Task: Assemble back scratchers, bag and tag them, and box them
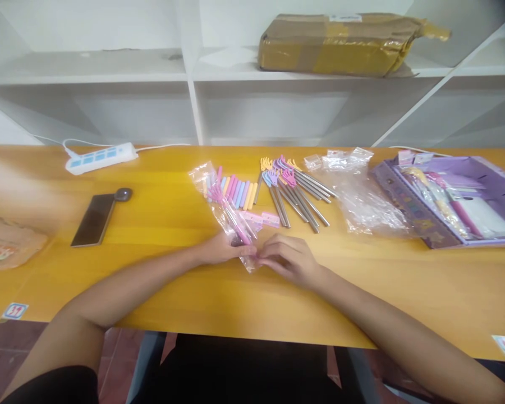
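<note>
A pink back scratcher with a claw head (230, 212) lies inside a clear plastic bag (202, 173), slanting toward me. My left hand (217, 248) is closed on the bagged scratcher near its lower end. At the bag's near end, my right hand (293, 259) has thumb and fingers pinched together at the plastic; the exact grip is too small to make out. Just beyond lies a row of pink, blue and yellow handles (239, 193). Beside them are several metal rods with coloured claw heads (299, 197). Small pink cards (270, 219) rest between these and my hands.
Clear bags (368, 209) are piled right of the rods. A purple box (435, 229) with packaged scratchers stands at the right. On the left are a phone (93, 220), a dark round-ended object (123, 194), a power strip (103, 159) and a brown package (10, 244). A taped parcel (332, 47) sits on the shelf.
</note>
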Demonstrator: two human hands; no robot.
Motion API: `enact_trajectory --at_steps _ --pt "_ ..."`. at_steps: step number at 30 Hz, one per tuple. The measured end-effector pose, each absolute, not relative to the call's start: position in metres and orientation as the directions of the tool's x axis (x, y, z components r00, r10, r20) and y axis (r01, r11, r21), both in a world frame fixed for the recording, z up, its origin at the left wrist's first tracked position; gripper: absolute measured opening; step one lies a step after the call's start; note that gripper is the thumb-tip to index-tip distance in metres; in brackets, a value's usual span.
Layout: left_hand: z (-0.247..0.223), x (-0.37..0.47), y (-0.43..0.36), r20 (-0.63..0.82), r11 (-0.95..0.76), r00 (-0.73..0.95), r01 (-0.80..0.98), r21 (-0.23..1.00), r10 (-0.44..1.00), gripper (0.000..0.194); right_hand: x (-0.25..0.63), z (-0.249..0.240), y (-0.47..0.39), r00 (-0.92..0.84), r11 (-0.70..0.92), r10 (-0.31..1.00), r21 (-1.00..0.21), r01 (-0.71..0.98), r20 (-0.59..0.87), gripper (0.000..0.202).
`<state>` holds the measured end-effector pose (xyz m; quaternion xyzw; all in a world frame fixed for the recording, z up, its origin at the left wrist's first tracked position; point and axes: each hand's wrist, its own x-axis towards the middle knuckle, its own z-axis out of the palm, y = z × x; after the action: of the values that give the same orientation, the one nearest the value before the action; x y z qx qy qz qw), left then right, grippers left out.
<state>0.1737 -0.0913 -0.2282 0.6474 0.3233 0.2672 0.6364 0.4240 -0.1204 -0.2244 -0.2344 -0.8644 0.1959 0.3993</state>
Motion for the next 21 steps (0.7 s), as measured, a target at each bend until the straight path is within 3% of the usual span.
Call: enact_trajectory --at_steps 4,8,13,17,21 --pt "-0.228 0.172 -0.092 -0.053 0.008 0.688 0.068 0.998 0.723 0.049 0.42 -0.223 -0.12 -0.548 0.754 0.606 -0.636 0.164 0.577 0.007" --pt "-0.222 0.175 -0.093 -0.054 0.002 0.75 0.07 0.998 0.659 0.042 0.416 -0.225 -0.121 -0.476 0.679 0.698 -0.705 0.204 0.535 0.013" --pt "-0.214 0.18 -0.096 0.03 -0.173 0.777 0.103 0.98 0.629 0.032 0.411 -0.227 -0.121 -0.401 0.676 0.713 -0.715 0.176 0.575 0.017" --pt "-0.218 0.178 -0.097 -0.05 -0.095 0.79 0.137 0.986 0.61 0.037 0.412 -0.226 -0.12 -0.382 0.66 0.728 -0.732 0.169 0.569 0.023" --pt "-0.225 0.175 -0.092 -0.027 -0.085 0.768 0.105 0.991 0.64 0.04 0.419 -0.228 -0.119 -0.412 0.497 0.82 -0.851 0.167 0.398 0.037"
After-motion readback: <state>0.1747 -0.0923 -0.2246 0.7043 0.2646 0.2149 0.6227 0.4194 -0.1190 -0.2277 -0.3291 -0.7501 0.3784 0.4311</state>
